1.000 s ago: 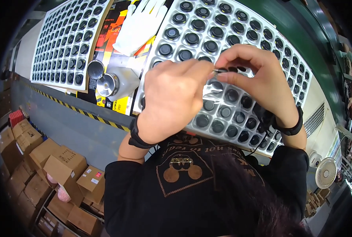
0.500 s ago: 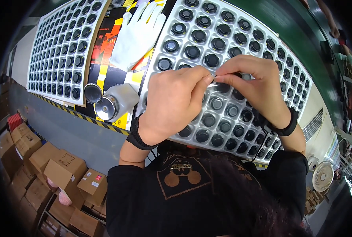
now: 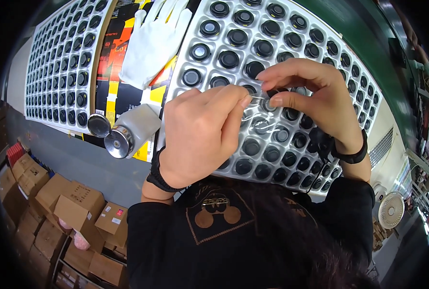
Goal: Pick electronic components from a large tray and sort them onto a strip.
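My left hand (image 3: 202,130) is closed in a pinch, with a thin piece of clear plastic film (image 3: 261,120) at its fingertips. The film hangs over the cells of a clear plastic tray (image 3: 177,87) full of round black lens-like parts (image 3: 229,59). To its right, my right hand (image 3: 315,91) has its thumb and fingers apart. A dark round shape shows between them; whether it is touched or sits in the tray behind, I cannot tell. The film's edge comes close to the right thumb. Both wrists wear black bands.
Left of the tray lie a white glove (image 3: 152,45) and a pump bottle (image 3: 135,127) with its lid (image 3: 99,125) flipped back. A second filled tray (image 3: 55,72) is farther left. Cardboard boxes (image 3: 79,204) stand at lower left, a fan (image 3: 391,210) at right.
My fingertips, together before, have come apart; the left hand moved left and the right hand's fingers spread. Clear film now shows between them. The view shifted slightly.
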{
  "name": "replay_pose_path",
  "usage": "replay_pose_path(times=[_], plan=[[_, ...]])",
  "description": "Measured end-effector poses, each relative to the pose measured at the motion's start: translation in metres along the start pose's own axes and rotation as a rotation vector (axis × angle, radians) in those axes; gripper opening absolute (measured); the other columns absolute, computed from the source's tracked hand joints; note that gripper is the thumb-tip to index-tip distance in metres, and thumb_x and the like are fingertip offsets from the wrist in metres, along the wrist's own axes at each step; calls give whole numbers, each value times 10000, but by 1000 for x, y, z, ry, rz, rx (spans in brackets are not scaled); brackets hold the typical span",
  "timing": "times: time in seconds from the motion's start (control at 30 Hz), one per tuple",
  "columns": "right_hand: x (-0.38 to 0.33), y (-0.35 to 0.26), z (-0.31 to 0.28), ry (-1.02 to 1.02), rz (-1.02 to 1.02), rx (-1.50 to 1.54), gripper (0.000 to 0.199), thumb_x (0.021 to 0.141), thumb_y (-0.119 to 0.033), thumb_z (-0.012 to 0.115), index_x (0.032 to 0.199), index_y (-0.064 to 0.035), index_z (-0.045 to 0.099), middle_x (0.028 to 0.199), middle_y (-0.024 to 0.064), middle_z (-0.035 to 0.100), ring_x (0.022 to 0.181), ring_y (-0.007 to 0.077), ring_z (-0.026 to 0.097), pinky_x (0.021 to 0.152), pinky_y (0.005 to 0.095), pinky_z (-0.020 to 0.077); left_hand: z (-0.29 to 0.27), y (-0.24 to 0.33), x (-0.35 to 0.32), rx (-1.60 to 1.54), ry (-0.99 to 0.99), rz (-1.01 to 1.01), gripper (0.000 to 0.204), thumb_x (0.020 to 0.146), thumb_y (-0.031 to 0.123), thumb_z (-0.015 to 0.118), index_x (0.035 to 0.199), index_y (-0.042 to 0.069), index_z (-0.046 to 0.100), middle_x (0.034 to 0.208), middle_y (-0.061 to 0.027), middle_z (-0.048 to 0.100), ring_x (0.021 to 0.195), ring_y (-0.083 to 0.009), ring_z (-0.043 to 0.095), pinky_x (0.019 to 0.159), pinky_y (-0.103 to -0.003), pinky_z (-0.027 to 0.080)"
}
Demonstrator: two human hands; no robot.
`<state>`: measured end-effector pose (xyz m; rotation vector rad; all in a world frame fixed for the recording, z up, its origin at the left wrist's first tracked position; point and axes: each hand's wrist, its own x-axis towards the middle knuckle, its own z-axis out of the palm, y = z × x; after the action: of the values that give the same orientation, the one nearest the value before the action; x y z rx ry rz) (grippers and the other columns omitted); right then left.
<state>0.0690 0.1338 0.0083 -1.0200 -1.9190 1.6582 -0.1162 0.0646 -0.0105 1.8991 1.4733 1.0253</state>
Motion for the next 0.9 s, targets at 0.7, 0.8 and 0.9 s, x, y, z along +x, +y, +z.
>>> replay_pose_path(times=[0.7, 0.8, 0.9], plan=[[-8, -1, -5, 48, -386, -315, 331, 657, 100, 697, 948, -18, 592, 856, 41, 604, 794, 103, 584, 834, 284, 472, -2, 5, -4, 18, -19, 1, 42, 764, 15, 600, 792, 43, 586, 630, -44, 579, 461, -216, 511, 432, -300, 330], [3, -1, -25, 215, -254, -79, 323, 683, 53, 694, 985, -6, 593, 837, 39, 595, 787, 87, 565, 868, 294, 440, -3, 4, -5, 21, -28, -15, 43, 767, 13, 600, 797, 41, 588, 636, -43, 583, 457, -211, 505, 438, -298, 324], [23, 20, -77, 325, 36, 118, 340, 757, -4, 657, 1077, 0, 543, 813, 19, 582, 765, 80, 553, 742, 227, 437, -3, 9, -2, 23, -70, -27, 49, 767, 8, 600, 803, 39, 590, 641, -43, 587, 453, -206, 499, 445, -295, 320]])
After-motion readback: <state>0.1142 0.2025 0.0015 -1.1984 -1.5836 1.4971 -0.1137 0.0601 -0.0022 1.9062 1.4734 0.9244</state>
